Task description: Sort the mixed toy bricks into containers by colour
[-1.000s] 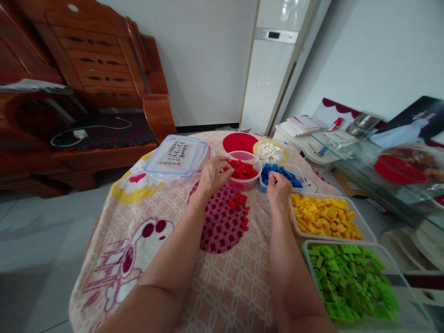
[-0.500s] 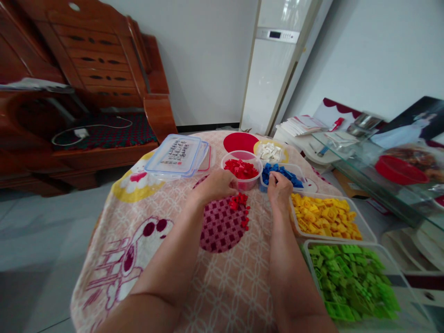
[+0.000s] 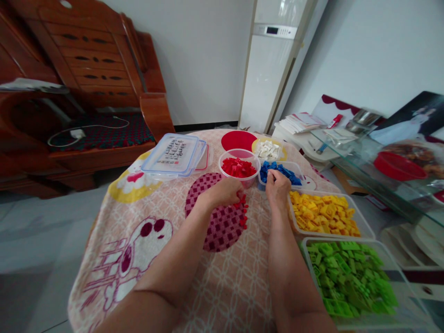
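My left hand (image 3: 229, 192) is over a small pile of loose red toy bricks (image 3: 242, 202) on the tablecloth, fingers closed on the bricks at its tips. Behind it stands a round clear tub (image 3: 256, 173) heaped with red bricks (image 3: 239, 167). My right hand (image 3: 278, 185) is pinched at the near edge of a clear box of blue bricks (image 3: 290, 175). Whatever may be between those fingertips is too small to make out. A few single red bricks (image 3: 244, 222) trail toward me from the pile.
Boxes of yellow bricks (image 3: 322, 212) and green bricks (image 3: 347, 277) line the right side. White pieces (image 3: 268, 150) lie at the back. Stacked lids (image 3: 169, 155) rest at the back left. A glass shelf (image 3: 367, 175) is beside the table, a wooden bench (image 3: 93, 69) beyond.
My left hand has moved from beside the red tub down and toward me onto the loose red bricks. My right hand stays at the blue box. The view has shifted slightly.
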{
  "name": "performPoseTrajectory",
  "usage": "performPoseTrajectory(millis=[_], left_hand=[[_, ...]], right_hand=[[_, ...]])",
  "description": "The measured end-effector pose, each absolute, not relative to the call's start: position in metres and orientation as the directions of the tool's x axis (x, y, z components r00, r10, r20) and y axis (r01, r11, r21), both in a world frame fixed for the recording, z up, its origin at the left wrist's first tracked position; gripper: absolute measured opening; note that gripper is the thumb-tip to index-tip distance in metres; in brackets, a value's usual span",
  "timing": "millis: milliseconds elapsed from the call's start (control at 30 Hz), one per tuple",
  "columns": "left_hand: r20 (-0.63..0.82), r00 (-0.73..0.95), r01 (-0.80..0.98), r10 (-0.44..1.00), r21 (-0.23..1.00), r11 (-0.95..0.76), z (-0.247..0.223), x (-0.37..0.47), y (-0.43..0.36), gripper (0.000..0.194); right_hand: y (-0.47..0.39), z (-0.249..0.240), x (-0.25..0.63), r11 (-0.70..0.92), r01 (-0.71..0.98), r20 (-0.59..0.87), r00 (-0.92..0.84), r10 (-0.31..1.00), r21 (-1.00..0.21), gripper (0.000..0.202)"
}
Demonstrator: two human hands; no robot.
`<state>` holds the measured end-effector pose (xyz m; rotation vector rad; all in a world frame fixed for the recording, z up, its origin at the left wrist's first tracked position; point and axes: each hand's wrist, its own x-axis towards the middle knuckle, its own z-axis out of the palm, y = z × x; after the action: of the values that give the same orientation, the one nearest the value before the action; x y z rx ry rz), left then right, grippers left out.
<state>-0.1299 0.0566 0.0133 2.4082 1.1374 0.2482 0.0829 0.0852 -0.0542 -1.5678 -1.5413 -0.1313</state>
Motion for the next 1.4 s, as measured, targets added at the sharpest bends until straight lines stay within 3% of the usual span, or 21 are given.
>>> performPoseTrajectory(millis=[100,267,500,933,1133,1400], left_hand=[[0.111,0.577,0.597,0.809,0.619,-0.510,0.021,-0.134,0.059,0.027],[0.309,0.259,0.505,0.915,0.764,-0.401,0.023,-0.137,0.065,0.023],[0.397,0.104,0.603,0.912,0.704,-0.375,0.020,-0.138,0.068,0.023],[0.438,0.261,0.619,0.860,0.608,-0.497,0.035,-0.132,0.054,0.020],[0.150,0.541,0.726,0.827,0.414,-0.550,0.026,-0.126,0.052,0.019],[0.180,0.442,0.792,0.879,0.380,-0.477,0.016,-0.133,0.060,0.021]], right_hand=[[0.084,-0.053,0.082,0.186,0.841,0.628,0.214,0.748,-0.507,0.032],[0.083,-0.052,0.082,0.195,0.837,0.617,0.199,0.762,-0.511,0.033],[0.085,-0.053,0.082,0.187,0.839,0.620,0.208,0.757,-0.510,0.032],[0.083,-0.054,0.081,0.193,0.840,0.632,0.210,0.746,-0.507,0.033],[0.083,-0.053,0.081,0.199,0.836,0.626,0.204,0.753,-0.511,0.033],[0.084,-0.054,0.083,0.195,0.839,0.626,0.204,0.753,-0.508,0.032]])
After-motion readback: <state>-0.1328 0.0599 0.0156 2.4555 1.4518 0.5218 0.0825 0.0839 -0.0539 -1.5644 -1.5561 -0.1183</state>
